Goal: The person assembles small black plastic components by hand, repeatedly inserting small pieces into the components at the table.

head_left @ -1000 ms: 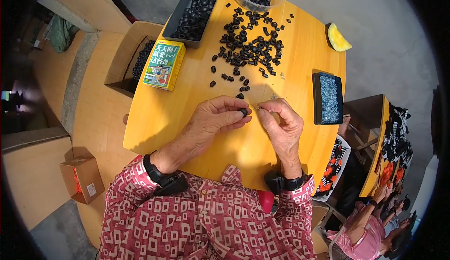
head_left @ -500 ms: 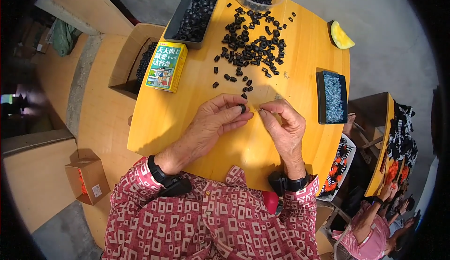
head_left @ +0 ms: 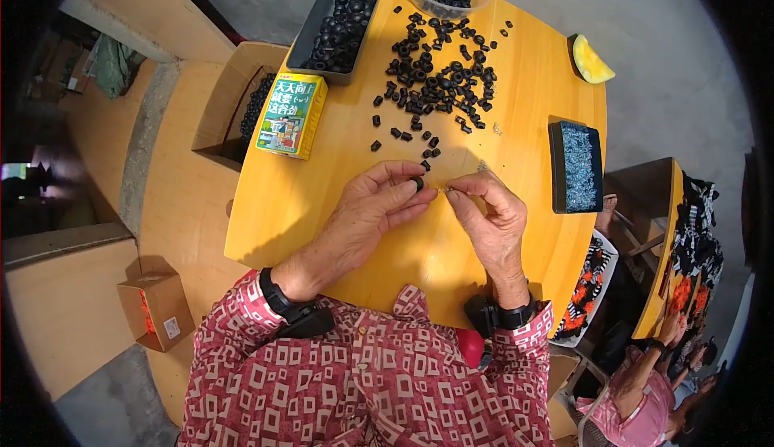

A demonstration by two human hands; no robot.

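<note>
- Black parts (head_left: 427,72) in a loose scatter over the far middle of the table (head_left: 339,153), seemingly with a good number yet to be picked up.
- Grey bin (head_left: 313,32) at the far left of the table, well filled with rounded black pieces; clear tub (head_left: 484,2) near it, with more small black ones inside. Cannot tell finished ones from untouched ones.
- Black tray (head_left: 562,189) of fine bluish bits near the right edge.
- Left hand (head_left: 363,201) with thumb and forefinger pinched on a single black part (head_left: 417,182), held over the table on the near side of the scatter.
- Right hand (head_left: 490,217) in a narrow pinch just beside the left fingertips, apparently on a tiny pale piece (head_left: 448,190), too small to make out.
- Single black part and tiny pale piece apparently apart; judged as mid-work on this one.
- Pale specks (head_left: 497,128) on the table at the right of the scatter, loose and unheld.
- Compared with a second ago: table slightly farther right in view, probably from a head movement; single black part slightly higher in view; both pinches much the same; no visible thinning of the scatter.
</note>
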